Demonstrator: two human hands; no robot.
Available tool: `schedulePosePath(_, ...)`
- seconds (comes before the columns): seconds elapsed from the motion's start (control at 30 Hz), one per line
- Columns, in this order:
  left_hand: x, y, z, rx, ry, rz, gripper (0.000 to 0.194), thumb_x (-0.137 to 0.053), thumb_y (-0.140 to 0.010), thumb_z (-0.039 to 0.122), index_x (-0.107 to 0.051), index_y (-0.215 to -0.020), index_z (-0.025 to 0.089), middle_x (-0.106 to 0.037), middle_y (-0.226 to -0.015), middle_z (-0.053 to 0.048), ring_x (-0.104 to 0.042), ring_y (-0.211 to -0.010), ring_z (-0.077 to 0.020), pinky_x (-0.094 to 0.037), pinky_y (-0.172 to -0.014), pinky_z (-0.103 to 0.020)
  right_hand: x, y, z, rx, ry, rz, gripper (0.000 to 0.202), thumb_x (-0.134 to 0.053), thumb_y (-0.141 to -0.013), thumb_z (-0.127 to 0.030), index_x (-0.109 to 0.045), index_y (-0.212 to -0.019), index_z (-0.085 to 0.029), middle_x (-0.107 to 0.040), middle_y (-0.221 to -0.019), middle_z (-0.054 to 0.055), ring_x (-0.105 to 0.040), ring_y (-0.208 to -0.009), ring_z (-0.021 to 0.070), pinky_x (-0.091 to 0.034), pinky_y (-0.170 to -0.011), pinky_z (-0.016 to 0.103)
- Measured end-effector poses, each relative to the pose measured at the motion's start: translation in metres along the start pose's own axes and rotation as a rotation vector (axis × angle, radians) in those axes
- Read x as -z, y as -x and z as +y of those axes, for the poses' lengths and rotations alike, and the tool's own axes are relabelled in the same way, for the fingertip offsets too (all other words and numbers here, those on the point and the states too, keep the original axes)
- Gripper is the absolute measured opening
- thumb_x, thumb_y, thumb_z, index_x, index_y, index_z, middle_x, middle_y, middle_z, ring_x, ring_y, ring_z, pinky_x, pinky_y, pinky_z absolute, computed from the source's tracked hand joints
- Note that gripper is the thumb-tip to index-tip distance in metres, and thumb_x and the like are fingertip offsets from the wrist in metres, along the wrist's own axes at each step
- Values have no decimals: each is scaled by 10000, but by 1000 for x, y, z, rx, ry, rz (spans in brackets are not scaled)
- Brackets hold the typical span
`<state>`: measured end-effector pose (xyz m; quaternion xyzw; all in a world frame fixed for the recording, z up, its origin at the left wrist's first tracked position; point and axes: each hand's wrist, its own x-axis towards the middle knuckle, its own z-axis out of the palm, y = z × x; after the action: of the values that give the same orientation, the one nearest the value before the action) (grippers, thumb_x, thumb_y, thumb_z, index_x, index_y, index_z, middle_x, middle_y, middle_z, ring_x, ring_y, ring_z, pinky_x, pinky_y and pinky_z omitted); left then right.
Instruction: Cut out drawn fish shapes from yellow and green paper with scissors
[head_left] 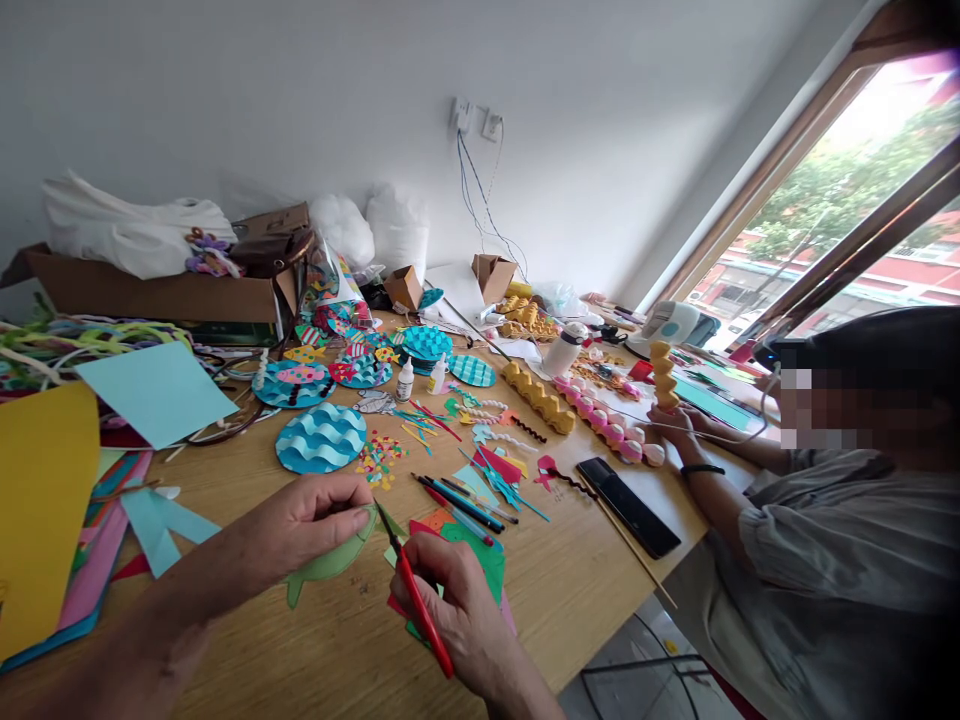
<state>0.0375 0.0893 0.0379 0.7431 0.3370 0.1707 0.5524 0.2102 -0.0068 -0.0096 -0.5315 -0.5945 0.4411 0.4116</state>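
Between the thumb and fingers of my left hand (322,515) is a green paper cutout (331,562), whose narrow tail end points down to the left. My right hand (457,600) is closed on the red-handled scissors (420,605). Their dark blades point up and left, close beside the cutout's right edge and my left fingertips. Under and behind my right hand lie green and coloured paper pieces (484,560). Pens and pencils (469,505) rest just beyond the scissors. Small paper confetti (381,458) is scattered past my left hand.
Blue wavy paper ovals (321,438) and two glue bottles (405,380) stand further back. Coloured sheets (45,500) are stacked at the left. A black phone (628,506) and a wooden stick (637,552) lie right, near a seated person (832,540) holding a yellow wavy piece (663,375).
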Motion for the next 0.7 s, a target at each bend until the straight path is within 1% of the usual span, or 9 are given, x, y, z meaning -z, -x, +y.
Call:
schedulePosePath(0.2, 7, 3, -7, 22, 14, -62, 269, -483, -856, 413, -487, -680, 210, -326, -615, 73, -267, -550, -110, -237, -476, -214, 2, 1, 0, 4, 28, -11, 489, -506, -884, -601, -427, -620, -196, -395, -561, -40, -320, -525, 109, -223, -467, 241)
schedulePosePath(0.33, 11, 3, -6, 10, -12, -68, 291, -500, -843, 430, -489, -660, 204, -344, -616, 69, -287, -561, -111, -251, -501, -220, 1, 1, 0, -11, 34, -27, 487, -509, -884, -603, -434, -629, -195, -393, -568, -41, -318, -530, 109, -221, -470, 240)
schedulePosePath(0.5, 13, 4, -5, 52, -10, -61, 320, -529, -822, 471, -487, -649, 205, -355, -595, 70, -309, -546, -107, -258, -493, -211, 1, 1, -3, -18, 48, -42, 516, -508, -874, -632, -440, -613, -192, -378, -549, -46, -306, -516, 105, -215, -466, 243)
schedulePosePath(0.6, 16, 5, -10, 75, -7, -67, 344, -547, -810, 513, -515, -661, 205, -362, -573, 74, -306, -514, -98, -249, -467, -198, 1, 2, -4, -6, 58, -52, 518, -499, -884, -621, -433, -602, -192, -379, -542, -47, -304, -508, 102, -207, -462, 243)
schedulePosePath(0.7, 22, 6, -16, 48, -52, -69, 349, -560, -810, 519, -549, -667, 202, -399, -579, 64, -340, -520, -102, -269, -463, -191, 0, 2, -5, 0, 96, -53, 504, -517, -890, -588, -419, -594, -192, -367, -538, -53, -294, -509, 99, -203, -465, 242)
